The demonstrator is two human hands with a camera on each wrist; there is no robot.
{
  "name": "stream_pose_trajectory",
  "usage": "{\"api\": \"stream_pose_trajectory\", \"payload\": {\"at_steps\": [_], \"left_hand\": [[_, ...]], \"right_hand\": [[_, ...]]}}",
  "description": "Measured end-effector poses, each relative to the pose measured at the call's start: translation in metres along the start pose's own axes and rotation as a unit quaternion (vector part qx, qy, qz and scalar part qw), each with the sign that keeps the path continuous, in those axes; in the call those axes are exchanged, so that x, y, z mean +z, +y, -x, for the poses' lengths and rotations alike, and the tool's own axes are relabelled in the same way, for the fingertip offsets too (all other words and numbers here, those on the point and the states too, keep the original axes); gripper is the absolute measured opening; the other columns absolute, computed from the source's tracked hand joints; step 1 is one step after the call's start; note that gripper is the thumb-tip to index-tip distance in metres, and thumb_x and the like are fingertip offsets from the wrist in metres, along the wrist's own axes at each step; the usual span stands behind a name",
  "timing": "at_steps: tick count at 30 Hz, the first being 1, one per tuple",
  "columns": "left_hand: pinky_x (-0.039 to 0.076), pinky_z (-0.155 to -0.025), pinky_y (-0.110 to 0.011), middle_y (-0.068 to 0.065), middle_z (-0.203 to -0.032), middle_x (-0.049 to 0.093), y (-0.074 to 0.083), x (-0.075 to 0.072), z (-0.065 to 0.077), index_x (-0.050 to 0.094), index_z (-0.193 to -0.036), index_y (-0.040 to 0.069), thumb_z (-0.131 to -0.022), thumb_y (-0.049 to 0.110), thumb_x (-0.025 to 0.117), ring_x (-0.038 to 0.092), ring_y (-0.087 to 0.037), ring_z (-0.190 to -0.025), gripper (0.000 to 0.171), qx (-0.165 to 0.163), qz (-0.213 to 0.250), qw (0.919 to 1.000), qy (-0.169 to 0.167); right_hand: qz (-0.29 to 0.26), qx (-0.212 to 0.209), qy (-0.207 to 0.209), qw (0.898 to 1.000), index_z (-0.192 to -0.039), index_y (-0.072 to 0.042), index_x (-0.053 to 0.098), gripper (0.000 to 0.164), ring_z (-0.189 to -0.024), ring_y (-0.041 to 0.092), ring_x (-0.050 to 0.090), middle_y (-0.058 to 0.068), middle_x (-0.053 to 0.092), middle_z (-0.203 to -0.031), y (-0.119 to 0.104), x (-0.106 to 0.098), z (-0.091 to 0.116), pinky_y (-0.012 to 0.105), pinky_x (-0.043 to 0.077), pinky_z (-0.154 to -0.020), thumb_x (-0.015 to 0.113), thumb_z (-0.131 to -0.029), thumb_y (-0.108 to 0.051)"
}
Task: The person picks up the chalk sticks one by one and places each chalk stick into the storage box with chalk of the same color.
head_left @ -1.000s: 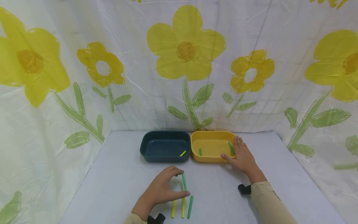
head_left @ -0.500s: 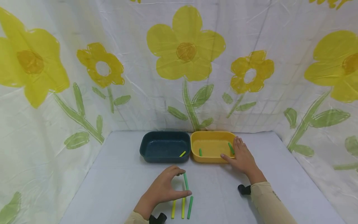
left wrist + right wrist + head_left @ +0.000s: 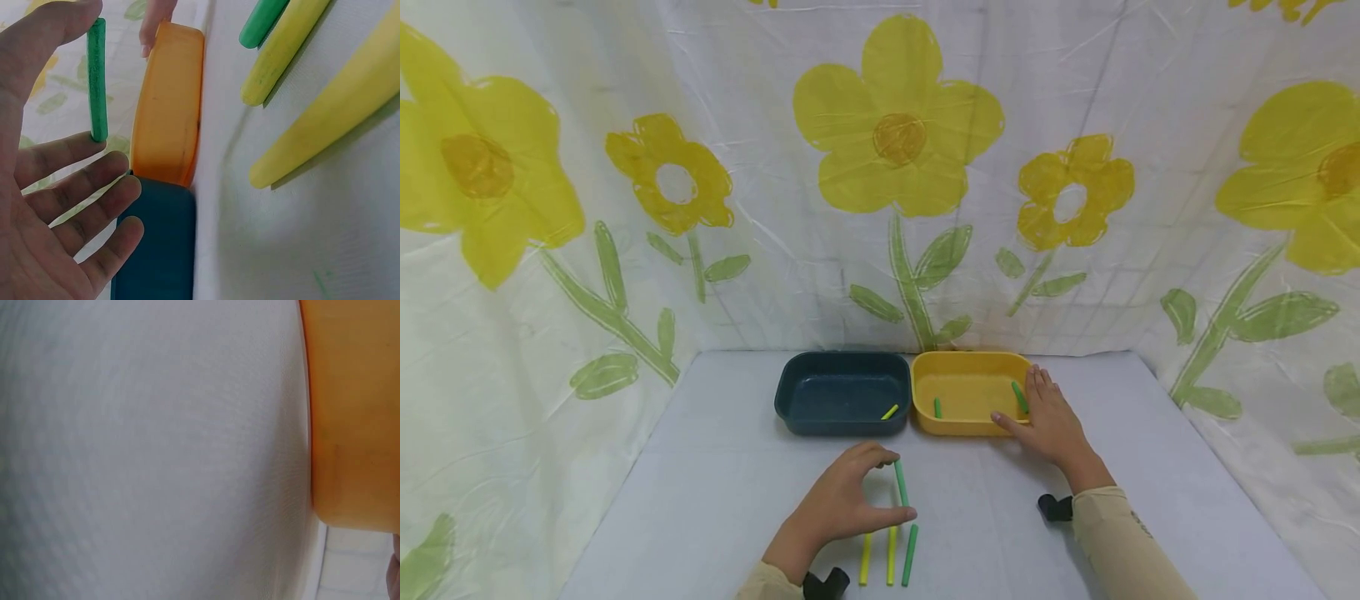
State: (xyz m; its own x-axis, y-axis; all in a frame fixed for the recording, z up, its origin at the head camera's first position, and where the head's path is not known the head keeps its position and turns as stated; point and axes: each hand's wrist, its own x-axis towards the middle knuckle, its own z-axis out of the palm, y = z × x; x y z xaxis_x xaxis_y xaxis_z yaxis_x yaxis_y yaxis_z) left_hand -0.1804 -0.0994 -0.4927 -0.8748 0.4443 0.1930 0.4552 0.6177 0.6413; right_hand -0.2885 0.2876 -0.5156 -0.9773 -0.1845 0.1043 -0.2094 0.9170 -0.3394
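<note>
My left hand (image 3: 842, 500) pinches a green chalk stick (image 3: 97, 81) end to end, thumb on one end and index finger on the other. The other fingers are spread without touching it. Below this hand a second green chalk (image 3: 910, 556) and two yellow chalks (image 3: 891, 557) (image 3: 865, 560) lie side by side on the white cloth. My right hand (image 3: 1054, 423) rests with extended fingers along the right side of the yellow bin (image 3: 970, 427), its thumb at the front rim. Two short green chalks (image 3: 937, 407) (image 3: 1020, 397) lie inside that bin.
A dark blue bin (image 3: 842, 427) stands left of the yellow one, against it, with a yellow chalk (image 3: 890, 412) inside. A flower-printed curtain (image 3: 760, 275) closes off the back. Black wrist devices (image 3: 1055, 507) sit under the wrists.
My left hand has shifted slightly right and up with the green chalk between thumb and index finger. The right hand stays at the yellow bin.
</note>
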Motion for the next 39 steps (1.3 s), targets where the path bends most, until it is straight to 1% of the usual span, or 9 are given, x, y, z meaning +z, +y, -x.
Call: {"api": "stream_pose_trajectory", "payload": {"at_steps": [6, 15, 21, 29, 36, 39], "left_hand": [[0.056, -0.107, -0.045, 0.013, -0.132, 0.066, 0.001, 0.001, -0.003, 0.069, -0.138, 0.024, -0.079, 0.078, 0.079, 0.062, -0.01, -0.12, 0.081, -0.005, -0.001, 1.0, -0.006], [0.057, -0.103, -0.042, 0.012, -0.127, 0.066, -0.002, 0.004, -0.006, 0.068, -0.138, 0.02, -0.08, 0.074, 0.08, 0.066, -0.017, -0.116, 0.08, 0.013, 0.003, 0.9999, -0.005], [0.057, -0.103, -0.042, 0.013, -0.127, 0.066, -0.001, 0.005, -0.007, 0.068, -0.138, 0.021, -0.08, 0.074, 0.08, 0.066, -0.017, -0.116, 0.079, 0.013, 0.007, 0.9999, -0.005], [0.057, -0.1, -0.04, 0.003, -0.124, 0.069, -0.002, 0.006, -0.013, 0.067, -0.139, 0.022, -0.081, 0.076, 0.078, 0.065, -0.019, -0.114, 0.08, 0.011, 0.016, 0.9998, -0.001], [0.057, -0.098, -0.038, 0.002, -0.122, 0.068, -0.002, 0.007, -0.016, 0.067, -0.139, 0.02, -0.081, 0.076, 0.078, 0.065, -0.02, -0.112, 0.082, 0.016, 0.028, 0.9994, 0.009], [0.057, -0.097, -0.038, 0.001, -0.122, 0.068, -0.002, 0.007, -0.017, 0.067, -0.139, 0.021, -0.081, 0.075, 0.079, 0.065, -0.02, -0.112, 0.081, 0.017, 0.03, 0.9993, 0.013]], "right_hand": [[0.001, 0.001, -0.002, 1.0, -0.165, 0.011, 0.003, 0.121, -0.164, 0.047, 0.004, 0.029, 0.002, -0.176, 0.0, 0.0, 0.0, 0.063, 0.01, -0.133, 0.053, -0.097, -0.077], [-0.001, 0.001, -0.004, 1.0, -0.165, 0.011, 0.002, 0.121, -0.164, 0.047, 0.004, 0.029, 0.001, -0.176, 0.001, 0.0, -0.001, 0.063, 0.01, -0.132, 0.053, -0.098, -0.077], [-0.002, 0.001, -0.004, 1.0, -0.165, 0.01, 0.001, 0.122, -0.164, 0.047, 0.003, 0.03, 0.001, -0.175, 0.002, 0.001, -0.001, 0.064, 0.01, -0.132, 0.053, -0.098, -0.076], [0.001, 0.003, -0.004, 1.0, -0.165, 0.01, 0.002, 0.121, -0.165, 0.046, 0.003, 0.029, 0.002, -0.176, 0.001, 0.0, -0.002, 0.062, 0.01, -0.133, 0.052, -0.097, -0.077], [-0.002, 0.004, -0.005, 1.0, -0.165, 0.01, 0.002, 0.121, -0.164, 0.047, 0.003, 0.029, 0.001, -0.176, 0.0, 0.0, -0.001, 0.063, 0.01, -0.133, 0.052, -0.097, -0.077], [-0.001, 0.003, -0.004, 1.0, -0.165, 0.011, 0.002, 0.121, -0.164, 0.047, 0.004, 0.03, 0.002, -0.175, 0.001, 0.001, -0.001, 0.063, 0.01, -0.132, 0.052, -0.098, -0.077]]}}
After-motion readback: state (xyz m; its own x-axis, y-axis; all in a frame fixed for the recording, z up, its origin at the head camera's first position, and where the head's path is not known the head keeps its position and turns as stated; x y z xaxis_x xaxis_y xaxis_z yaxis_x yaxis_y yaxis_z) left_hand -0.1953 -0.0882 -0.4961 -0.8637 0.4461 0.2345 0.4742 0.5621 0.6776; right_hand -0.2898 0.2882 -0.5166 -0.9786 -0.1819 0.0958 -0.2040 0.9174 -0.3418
